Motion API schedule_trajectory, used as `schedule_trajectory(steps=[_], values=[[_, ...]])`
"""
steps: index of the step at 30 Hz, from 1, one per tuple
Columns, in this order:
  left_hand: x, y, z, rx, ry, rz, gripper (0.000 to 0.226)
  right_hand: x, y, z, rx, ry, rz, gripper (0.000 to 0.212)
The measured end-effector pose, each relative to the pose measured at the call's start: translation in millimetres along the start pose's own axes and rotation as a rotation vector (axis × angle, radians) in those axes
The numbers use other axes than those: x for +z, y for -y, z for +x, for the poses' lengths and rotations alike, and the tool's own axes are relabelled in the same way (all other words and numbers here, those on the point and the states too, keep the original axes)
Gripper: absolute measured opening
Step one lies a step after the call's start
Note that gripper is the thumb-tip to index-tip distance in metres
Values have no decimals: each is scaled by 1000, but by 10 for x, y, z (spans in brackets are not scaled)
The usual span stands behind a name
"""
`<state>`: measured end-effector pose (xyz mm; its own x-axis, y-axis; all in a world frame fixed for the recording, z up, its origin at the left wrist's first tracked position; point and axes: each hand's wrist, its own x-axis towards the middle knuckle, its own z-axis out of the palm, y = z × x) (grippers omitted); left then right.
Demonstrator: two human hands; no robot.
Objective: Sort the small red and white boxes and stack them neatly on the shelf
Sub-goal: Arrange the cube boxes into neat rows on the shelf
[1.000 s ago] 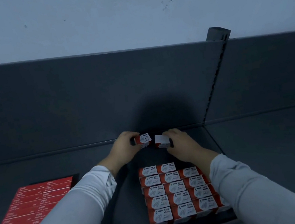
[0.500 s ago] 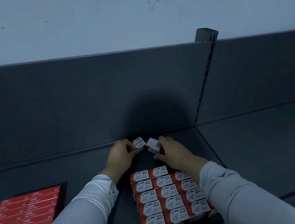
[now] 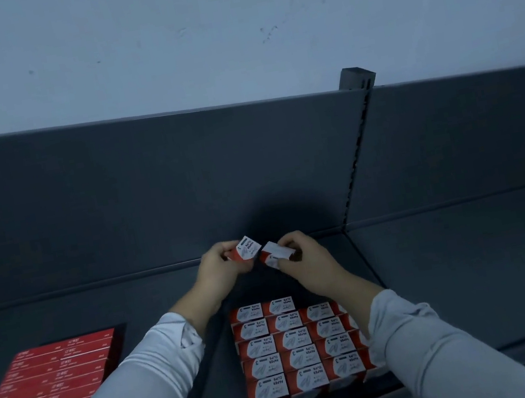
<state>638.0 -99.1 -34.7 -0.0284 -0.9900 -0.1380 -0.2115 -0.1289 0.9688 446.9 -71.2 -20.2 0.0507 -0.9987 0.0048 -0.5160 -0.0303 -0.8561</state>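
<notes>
Each of my hands holds one small red and white paper-clip box above the back of the dark shelf (image 3: 440, 273). My left hand (image 3: 219, 268) grips a box (image 3: 246, 247) whose white label faces me, tilted. My right hand (image 3: 302, 258) grips a second box (image 3: 275, 252) with a plain white face up, its corner almost touching the first. In front of my hands, a neat block of stacked boxes (image 3: 296, 349) stands on the shelf in rows, three across. Its back row holds only two boxes, and my right sleeve hides the block's right edge.
A flat stack of long red boxes (image 3: 43, 392) lies on the shelf at the left. The dark back panel (image 3: 148, 190) rises behind my hands, with a slotted upright post (image 3: 359, 154) to the right. A pale wall is above.
Both hands stay together behind the block while the view drifts. The two boxes have tilted, and their near corners have come closer together.
</notes>
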Motion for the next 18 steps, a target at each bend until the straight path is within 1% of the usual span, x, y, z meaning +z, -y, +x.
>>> schedule_trajectory(steps=[2, 4, 6, 8, 10, 11, 13, 15, 16, 18], values=[[46, -112, -98, -68, 119, -188, 39, -67, 41, -50, 24, -35, 141, 25], [77, -201, -196, -98, 191, -261, 41, -143, 92, -131, 54, -38, 245, 18], [114, -266, -277, -72, 205, -277, 44, -218, 158, -232, 49, -24, 293, 15], [164, -349, -384, -74, 158, -317, 58, -282, 208, -332, 45, -21, 344, 15], [194, -417, -476, -59, 182, -357, 70, -341, 256, -426, 68, -30, 434, 16], [203, -443, -521, -42, 225, -344, 69, -369, 275, -466, 90, -25, 499, 16], [212, -506, -624, 11, 292, -243, 56, -429, 317, -548, 128, 5, 631, 13], [241, -574, -709, 42, 299, -201, 49, -486, 348, -620, 141, 29, 687, 13], [263, -609, -740, 34, 295, -259, 44, -511, 353, -648, 143, 30, 695, 15], [294, -688, -799, -32, 256, -488, 33, -562, 372, -702, 137, 20, 729, 16]])
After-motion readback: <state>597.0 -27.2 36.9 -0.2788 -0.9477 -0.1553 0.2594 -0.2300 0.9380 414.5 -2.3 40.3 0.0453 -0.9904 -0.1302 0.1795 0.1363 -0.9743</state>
